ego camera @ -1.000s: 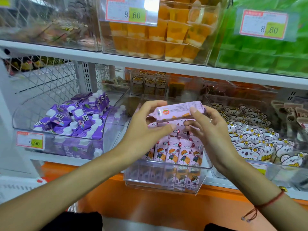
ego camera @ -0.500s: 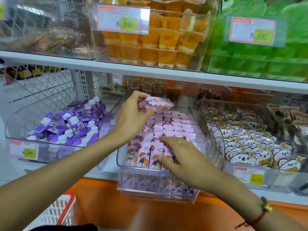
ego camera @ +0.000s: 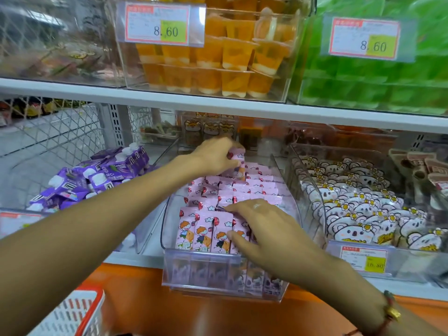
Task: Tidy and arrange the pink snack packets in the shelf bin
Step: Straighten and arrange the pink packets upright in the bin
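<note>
From the head camera, the left hand (ego camera: 215,155) is far back over the clear plastic shelf bin (ego camera: 201,270). Its fingers are curled around one small pink snack packet with a cartoon print (ego camera: 237,157). The packet stands almost upright in the hand, long side up and down. The back row of the pink packets packed in the bin (ego camera: 242,190) is right under this hand, a little toward the person. I think the next move is to push the held packet down into the back row, so it has to stay upright to slip in.

The right hand (ego camera: 269,229) is nearer to the person. It lies with fingers spread on the front rows, with the thumb on the front standing packets. It grips nothing. It looks like it holds the rows in place. The left hand is the nearer one to the back gap.

Half a second ago the left hand held the packet higher and lying more flat. Now the packet is lower, farther back and tipped upright. The right hand has stayed pressed on the front rows.
</note>
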### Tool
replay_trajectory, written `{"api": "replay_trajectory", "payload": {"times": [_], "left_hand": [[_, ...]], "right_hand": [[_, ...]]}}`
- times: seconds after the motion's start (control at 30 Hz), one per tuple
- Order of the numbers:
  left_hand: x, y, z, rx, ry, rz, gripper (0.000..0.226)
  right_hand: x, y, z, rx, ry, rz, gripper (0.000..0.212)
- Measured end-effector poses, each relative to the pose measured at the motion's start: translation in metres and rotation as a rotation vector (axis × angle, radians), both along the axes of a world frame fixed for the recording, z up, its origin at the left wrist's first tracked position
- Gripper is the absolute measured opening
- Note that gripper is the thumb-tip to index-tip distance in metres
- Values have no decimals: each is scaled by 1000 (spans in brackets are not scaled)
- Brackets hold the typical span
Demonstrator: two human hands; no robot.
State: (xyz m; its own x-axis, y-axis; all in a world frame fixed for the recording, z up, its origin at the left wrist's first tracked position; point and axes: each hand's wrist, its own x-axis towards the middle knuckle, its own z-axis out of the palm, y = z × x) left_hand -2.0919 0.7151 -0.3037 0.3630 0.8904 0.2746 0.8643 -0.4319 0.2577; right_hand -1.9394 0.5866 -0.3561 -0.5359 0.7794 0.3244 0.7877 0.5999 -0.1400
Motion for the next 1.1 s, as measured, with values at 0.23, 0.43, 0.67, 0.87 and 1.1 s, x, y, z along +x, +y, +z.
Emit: {"api": "replay_trajectory", "payload": {"times": [0.23,0.43,0.67,0.87,1.1], "left_hand": [[13,19,-29,-103,160,72,39],[6,18,-27,-261,184,-71,34],[1,9,-25,-208,10,-204,22],[-1,12,-27,-104,106,-96,18],[3,0,-25,27,-354,66,22]], "right_hand": [[3,3,4,69,-108,-37,45],[4,4,3,54,-105,-50,44],[2,3,7,139,-126,-124,42],[5,3,2,119,-270,-149,44],[7,4,1,138,-219,-138,41]]}}
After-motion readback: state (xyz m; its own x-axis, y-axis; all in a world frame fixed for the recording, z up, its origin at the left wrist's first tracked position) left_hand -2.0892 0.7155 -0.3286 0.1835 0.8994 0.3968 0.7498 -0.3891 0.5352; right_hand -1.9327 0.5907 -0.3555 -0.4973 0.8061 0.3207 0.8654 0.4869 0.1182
